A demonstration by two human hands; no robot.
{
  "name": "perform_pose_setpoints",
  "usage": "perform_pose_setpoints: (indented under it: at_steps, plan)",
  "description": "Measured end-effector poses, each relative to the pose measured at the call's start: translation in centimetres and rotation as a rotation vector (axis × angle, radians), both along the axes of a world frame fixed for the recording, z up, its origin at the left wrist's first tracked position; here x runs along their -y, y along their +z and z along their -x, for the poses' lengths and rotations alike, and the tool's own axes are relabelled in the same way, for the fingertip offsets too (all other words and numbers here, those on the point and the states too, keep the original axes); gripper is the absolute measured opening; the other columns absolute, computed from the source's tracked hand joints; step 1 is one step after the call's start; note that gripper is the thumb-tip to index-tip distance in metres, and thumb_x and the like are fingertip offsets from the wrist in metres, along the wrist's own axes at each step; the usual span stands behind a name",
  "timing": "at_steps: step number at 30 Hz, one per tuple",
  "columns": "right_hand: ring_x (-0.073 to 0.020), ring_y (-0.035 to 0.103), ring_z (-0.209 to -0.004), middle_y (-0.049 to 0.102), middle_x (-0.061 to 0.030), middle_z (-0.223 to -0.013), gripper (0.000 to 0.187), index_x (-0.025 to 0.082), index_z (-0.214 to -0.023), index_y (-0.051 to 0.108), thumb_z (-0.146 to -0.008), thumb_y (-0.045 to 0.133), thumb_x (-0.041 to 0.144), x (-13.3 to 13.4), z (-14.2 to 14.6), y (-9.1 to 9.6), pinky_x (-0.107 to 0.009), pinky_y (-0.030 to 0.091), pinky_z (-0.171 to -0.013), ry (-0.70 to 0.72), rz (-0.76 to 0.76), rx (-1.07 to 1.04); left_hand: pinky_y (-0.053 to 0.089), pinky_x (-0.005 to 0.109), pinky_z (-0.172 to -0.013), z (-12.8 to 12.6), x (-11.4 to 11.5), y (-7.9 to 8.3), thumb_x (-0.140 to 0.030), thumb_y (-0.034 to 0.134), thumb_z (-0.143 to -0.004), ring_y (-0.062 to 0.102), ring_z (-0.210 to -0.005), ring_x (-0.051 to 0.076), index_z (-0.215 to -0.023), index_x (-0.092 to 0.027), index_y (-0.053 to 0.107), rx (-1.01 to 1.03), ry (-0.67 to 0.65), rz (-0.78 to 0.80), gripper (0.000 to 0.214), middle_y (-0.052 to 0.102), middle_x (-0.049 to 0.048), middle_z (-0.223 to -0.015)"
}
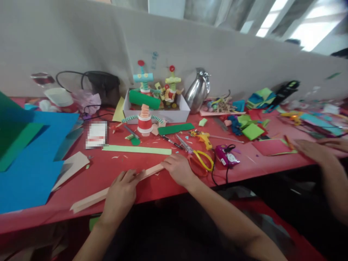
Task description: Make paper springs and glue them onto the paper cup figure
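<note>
A long folded strip of pale pink paper (94, 198) lies slantwise on the red table (114, 168) near its front edge. My left hand (121, 192) presses on the strip's middle with fingers flat. At the strip's upper right end my right hand (178, 168) pinches it. Yellow-handled scissors (199, 158) lie just right of my right hand. A light green paper strip (137, 149) lies beyond the pink one.
Blue sheets (32, 163) and green sheets (13, 137) cover the left. A white box (154, 108) of paper figures, a metal jug (198, 90), a glue gun (203, 137) and scraps sit behind. Another person's hand (312, 150) rests on pink paper at right.
</note>
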State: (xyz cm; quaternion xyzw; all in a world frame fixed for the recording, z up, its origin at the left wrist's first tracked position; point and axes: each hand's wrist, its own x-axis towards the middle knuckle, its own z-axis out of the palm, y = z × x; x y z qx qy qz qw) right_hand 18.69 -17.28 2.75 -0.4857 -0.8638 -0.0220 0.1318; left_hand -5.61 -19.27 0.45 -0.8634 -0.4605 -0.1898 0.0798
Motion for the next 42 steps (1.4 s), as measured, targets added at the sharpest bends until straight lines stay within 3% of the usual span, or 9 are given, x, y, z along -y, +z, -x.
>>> perform_pose_setpoints:
  at_steps: [5, 9, 13, 20, 25, 31, 33, 36, 42]
  plan:
    - [-0.0241, 0.059, -0.105, 0.070, -0.0102, -0.108, 0.025, 0.017, -0.106, 0.067, -0.094, 0.045, 0.013, -2.9, -4.6, 1.9, -0.037, 0.044, -0.095, -0.245, -0.065, 0.001, 0.049, 0.041, -0.074, -1.1, -0.2, -0.8, -0.002, 0.049, -0.077, 0.056, -0.083, 0.027, -0.114, -0.022, 0.069, 0.046, 0.108, -0.087, 0.046, 0.065, 0.0097, -0.098]
    - [-0.0372, 0.055, -0.119, 0.060, -0.0319, -0.119, 0.039, -0.001, -0.120, 0.058, -0.088, 0.057, 0.021, -5.9, -11.1, 2.8, -0.049, 0.040, -0.099, -0.981, 0.142, -0.143, 0.049, 0.040, -0.080, -1.5, 0.2, -1.2, -0.005, 0.050, -0.081, 0.057, -0.084, 0.026, -0.111, -0.017, 0.071, 0.115, 0.183, -0.132, 0.038, 0.065, 0.0112, -0.096]
    - [-0.0378, 0.059, -0.115, 0.065, -0.0287, -0.114, 0.033, 0.003, -0.109, 0.065, -0.077, 0.064, 0.012, -8.2, -14.6, 2.3, -0.043, 0.045, -0.094, -1.063, 0.327, -0.261, 0.049, 0.038, -0.079, -1.7, 0.5, -1.3, -0.007, 0.050, -0.084, 0.056, -0.082, 0.025, -0.109, -0.015, 0.072, 0.151, 0.209, -0.126, 0.034, 0.067, 0.0105, -0.094]
    - [-0.0237, 0.066, -0.076, 0.066, -0.0081, -0.067, 0.016, 0.014, -0.077, 0.065, -0.078, 0.067, 0.030, -9.1, -14.1, 3.5, -0.029, 0.051, -0.060, -0.958, 0.494, -0.740, 0.049, 0.036, -0.078, -1.7, 0.6, -1.2, -0.009, 0.049, -0.087, 0.055, -0.081, 0.023, -0.109, -0.018, 0.073, 0.171, 0.207, -0.087, 0.034, 0.066, 0.0093, -0.094]
    - [-0.0138, 0.062, -0.064, 0.065, -0.0041, -0.069, 0.001, 0.016, -0.074, 0.059, -0.074, 0.059, 0.015, -8.0, -11.1, 4.5, -0.022, 0.051, -0.056, -0.715, 0.550, -1.080, 0.049, 0.036, -0.079, -1.7, 0.4, -1.0, -0.007, 0.051, -0.083, 0.055, -0.082, 0.023, -0.105, -0.019, 0.075, 0.213, 0.202, -0.056, 0.035, 0.065, 0.0090, -0.093]
    - [-0.0109, 0.058, -0.065, 0.063, 0.0024, -0.084, 0.045, 0.022, -0.105, 0.047, -0.066, 0.070, 0.016, -2.9, -6.2, 4.0, -0.021, 0.048, -0.057, -0.583, -0.008, -1.364, 0.050, 0.036, -0.076, -1.6, 0.5, -1.0, -0.010, 0.050, -0.086, 0.056, -0.083, 0.023, -0.106, -0.019, 0.074, 0.250, 0.223, 0.001, 0.033, 0.065, 0.0092, -0.096]
    - [-0.0112, 0.057, -0.063, 0.062, 0.0030, -0.080, 0.043, 0.023, -0.109, 0.048, -0.073, 0.071, 0.026, -0.3, -5.2, 4.0, -0.022, 0.046, -0.056, -0.474, 0.110, -1.480, 0.051, 0.037, -0.079, -1.6, 0.5, -1.2, -0.012, 0.049, -0.087, 0.056, -0.085, 0.024, -0.106, -0.019, 0.074, 0.260, 0.227, 0.009, 0.033, 0.065, 0.0094, -0.098]
    - [-0.0101, 0.050, -0.055, 0.056, 0.0033, -0.066, 0.029, 0.018, -0.098, 0.058, -0.082, 0.066, 0.042, 3.3, -4.5, 3.5, -0.021, 0.040, -0.050, -0.368, 0.557, -1.461, 0.051, 0.036, -0.079, -1.9, 0.5, -1.3, -0.013, 0.050, -0.088, 0.057, -0.085, 0.023, -0.106, -0.020, 0.075, 0.288, 0.272, 0.031, 0.032, 0.064, 0.0088, -0.098]
    - [-0.0151, 0.061, -0.068, 0.066, -0.0037, -0.079, 0.034, 0.018, -0.098, 0.062, -0.090, 0.055, 0.050, 6.3, -4.1, 1.2, -0.027, 0.049, -0.063, -0.419, 0.486, -1.126, 0.050, 0.035, -0.074, -2.5, 0.6, -1.1, -0.015, 0.048, -0.089, 0.056, -0.081, 0.023, -0.104, -0.020, 0.076, 0.281, 0.338, 0.032, 0.032, 0.064, 0.0089, -0.095]
